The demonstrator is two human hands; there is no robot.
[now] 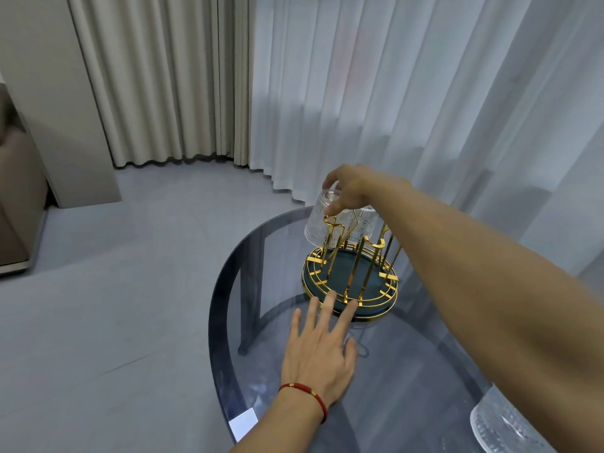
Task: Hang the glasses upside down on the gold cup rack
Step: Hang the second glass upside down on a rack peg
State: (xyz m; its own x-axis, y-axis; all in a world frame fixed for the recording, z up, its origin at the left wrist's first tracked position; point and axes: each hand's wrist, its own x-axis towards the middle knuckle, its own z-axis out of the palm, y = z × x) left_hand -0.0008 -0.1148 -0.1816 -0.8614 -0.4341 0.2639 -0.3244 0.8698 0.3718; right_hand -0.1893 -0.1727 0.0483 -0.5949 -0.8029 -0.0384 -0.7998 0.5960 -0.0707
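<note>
The gold cup rack (349, 282) with a dark green round base stands on the glass table, its upright hooked prongs rising from the base. My right hand (351, 188) grips the bottom of a clear ribbed glass (318, 223), held upside down and tilted over a far-left prong. A second ribbed glass (362, 225) hangs upside down on the rack just behind it. My left hand (322, 351) lies flat on the table with fingers spread, fingertips touching the near rim of the rack's base. Another ribbed glass (503, 426) stands at the lower right corner.
The smoked glass table (408, 371) is round, with its left edge near the rack. White sheer curtains (425, 109) hang close behind it. Grey floor lies to the left, and a beige sofa edge (16, 197) is at the far left.
</note>
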